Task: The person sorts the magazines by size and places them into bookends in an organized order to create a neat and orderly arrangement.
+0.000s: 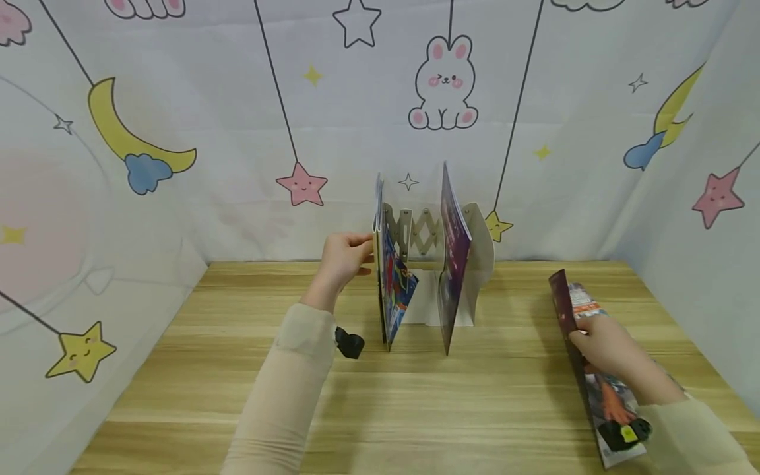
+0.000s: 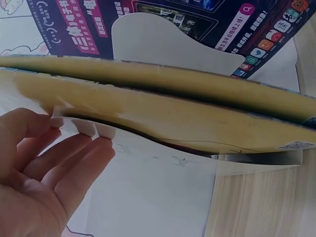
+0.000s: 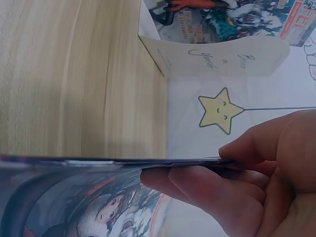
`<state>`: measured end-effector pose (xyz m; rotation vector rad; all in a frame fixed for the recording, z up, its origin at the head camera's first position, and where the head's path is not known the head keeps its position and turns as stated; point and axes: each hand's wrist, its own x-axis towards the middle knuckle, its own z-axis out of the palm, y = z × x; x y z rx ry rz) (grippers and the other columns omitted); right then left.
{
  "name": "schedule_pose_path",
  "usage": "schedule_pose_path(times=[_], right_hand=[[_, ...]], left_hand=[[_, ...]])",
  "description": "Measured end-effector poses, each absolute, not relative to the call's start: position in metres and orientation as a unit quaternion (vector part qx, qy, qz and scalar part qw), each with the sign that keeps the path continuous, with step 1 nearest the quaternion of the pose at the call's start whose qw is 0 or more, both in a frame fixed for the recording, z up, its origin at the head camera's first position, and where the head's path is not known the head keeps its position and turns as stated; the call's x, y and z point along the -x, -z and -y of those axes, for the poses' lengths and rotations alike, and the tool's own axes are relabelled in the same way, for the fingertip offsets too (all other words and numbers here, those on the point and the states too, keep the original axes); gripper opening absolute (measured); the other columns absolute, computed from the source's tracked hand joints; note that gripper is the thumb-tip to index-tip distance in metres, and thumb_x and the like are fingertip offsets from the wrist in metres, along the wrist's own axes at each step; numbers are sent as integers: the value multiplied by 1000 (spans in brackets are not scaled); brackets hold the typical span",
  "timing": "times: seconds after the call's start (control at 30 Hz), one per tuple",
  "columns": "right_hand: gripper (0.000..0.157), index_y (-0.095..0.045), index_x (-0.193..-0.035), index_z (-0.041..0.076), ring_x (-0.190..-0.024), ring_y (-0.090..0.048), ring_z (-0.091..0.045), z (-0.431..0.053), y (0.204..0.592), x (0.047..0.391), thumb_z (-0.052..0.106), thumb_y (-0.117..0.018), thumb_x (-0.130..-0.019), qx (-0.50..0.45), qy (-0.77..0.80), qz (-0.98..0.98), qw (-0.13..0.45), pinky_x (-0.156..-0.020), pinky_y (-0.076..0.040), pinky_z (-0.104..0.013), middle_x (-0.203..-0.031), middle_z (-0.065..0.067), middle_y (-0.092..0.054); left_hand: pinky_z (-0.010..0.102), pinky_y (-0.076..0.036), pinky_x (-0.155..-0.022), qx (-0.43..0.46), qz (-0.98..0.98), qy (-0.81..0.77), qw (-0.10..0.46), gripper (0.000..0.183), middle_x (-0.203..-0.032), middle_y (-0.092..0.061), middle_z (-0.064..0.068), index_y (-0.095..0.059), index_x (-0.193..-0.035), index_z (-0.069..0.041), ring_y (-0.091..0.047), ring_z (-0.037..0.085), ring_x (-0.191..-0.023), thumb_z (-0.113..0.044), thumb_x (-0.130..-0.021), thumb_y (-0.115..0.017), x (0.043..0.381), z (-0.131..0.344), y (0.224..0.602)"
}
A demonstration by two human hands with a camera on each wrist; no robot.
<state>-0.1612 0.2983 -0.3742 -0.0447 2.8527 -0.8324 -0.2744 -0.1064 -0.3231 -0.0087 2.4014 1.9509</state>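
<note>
My left hand [image 1: 346, 257] touches the outer face of the left end plate [image 2: 158, 190] of a white expandable bookend [image 1: 424, 297], its fingertips against the plate. Just inside that plate stand magazines [image 2: 123, 106] with yellowish covers; one blue, colourful cover [image 1: 396, 284] splays out. A dark purple magazine [image 1: 456, 257] stands tilted near the bookend's right plate [image 3: 217, 59]. Over at the right, my right hand [image 1: 608, 349] pinches a thin dark-covered magazine [image 1: 572, 330] by its edge, holding it on edge. Beside it, a magazine with a colourful cover [image 1: 584, 300] lies on the table.
The wooden table [image 1: 237, 369] meets a white printed cloth [image 1: 225, 218] at the back and sides. A metal lattice [image 1: 423, 232] links the bookend's plates. Black wrist devices [image 1: 349, 343] sit at both cuffs.
</note>
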Motion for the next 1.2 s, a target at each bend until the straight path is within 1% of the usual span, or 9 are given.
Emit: schedule_pose_path(times=[0.03, 0.1, 0.2, 0.33, 0.43, 0.57, 0.77, 1.03, 1.2], right_hand=[[34, -56, -109, -17, -53, -60, -17, -298, 373, 160, 7, -38, -95, 16, 284, -955, 80, -48, -54, -28, -88, -29, -61], [35, -55, -112, -17, -54, -60, -17, -296, 372, 156, 8, -37, -96, 17, 293, -953, 76, -48, -54, -27, -80, -23, -60], [33, -57, -108, -15, -48, -54, -16, -293, 368, 151, 9, -38, -97, 21, 298, -952, 61, -46, -52, -26, -60, -6, -48], [32, -60, -108, -14, -41, -52, -17, -289, 365, 145, 8, -40, -98, 34, 293, -955, 23, -43, -49, -26, -47, 1, -37], [34, -56, -115, -17, -43, -55, -20, -286, 363, 141, 8, -41, -98, 36, 290, -956, 12, -43, -48, -26, -44, 0, -37], [42, -45, -127, -21, -45, -55, -20, -281, 360, 136, 11, -40, -100, 33, 293, -955, 22, -44, -49, -27, -45, 1, -36], [37, -56, -118, -14, -42, -51, -16, -276, 353, 131, 13, -40, -101, 40, 287, -957, -2, -39, -41, -27, -46, 0, -39], [38, -58, -116, -14, -52, -61, -12, -272, 350, 126, 16, -40, -101, 33, 297, -954, -16, -47, -51, -23, -60, -3, -62], [37, -57, -119, -14, -51, -60, -11, -269, 348, 120, 15, -42, -100, 41, 296, -953, -50, -45, -49, -22, -76, -17, -69]], left_hand=[[44, -57, -82, -1, -774, -633, 29, 31, -126, -61, 14, -63, -123, -4, -67, 25, -96, -18, -96, -55, 274, 107, 323], [45, -56, -84, -5, -769, -638, 36, 31, -128, -59, 14, -62, -124, -4, -66, 26, -100, -18, -96, -55, 273, 108, 322], [48, -54, -86, -8, -765, -643, 43, 32, -132, -56, 14, -60, -126, -4, -65, 28, -104, -17, -97, -53, 272, 109, 321], [47, -54, -87, -8, -762, -645, 46, 34, -136, -53, 14, -58, -128, -4, -64, 29, -108, -17, -98, -51, 271, 109, 320], [43, -57, -82, -11, -765, -643, 45, 34, -138, -52, 13, -57, -130, -5, -64, 28, -109, -16, -99, -50, 270, 110, 321], [37, -59, -76, -14, -765, -643, 46, 34, -138, -52, 12, -57, -130, -8, -63, 27, -110, -17, -99, -50, 270, 110, 324], [37, -59, -76, -9, -758, -651, 47, 34, -138, -52, 12, -56, -131, -10, -63, 26, -110, -18, -99, -50, 271, 111, 328], [36, -59, -75, -3, -751, -659, 44, 34, -138, -53, 11, -57, -131, -11, -64, 26, -109, -19, -98, -51, 270, 110, 328], [36, -58, -76, -2, -744, -667, 45, 35, -139, -51, 12, -55, -132, -10, -63, 27, -110, -17, -99, -50, 270, 110, 329]])
